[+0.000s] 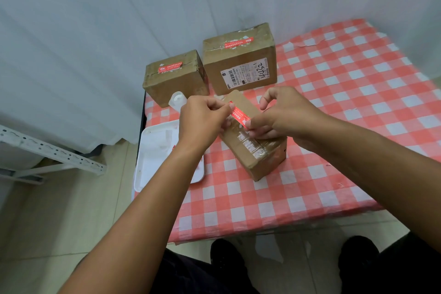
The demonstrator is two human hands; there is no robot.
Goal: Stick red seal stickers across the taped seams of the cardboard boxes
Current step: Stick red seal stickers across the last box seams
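Red seal sticker (239,115) stretched above the near box (256,150), left hand (202,119) pinching one end and right hand (284,117) pinching the other, not yet pressed onto the clear-taped seam. Left to right: white tray (152,150) at the table edge, small back box (175,79) already sealed red, taller labelled box (239,59) sealed too; looks like two done, near one left
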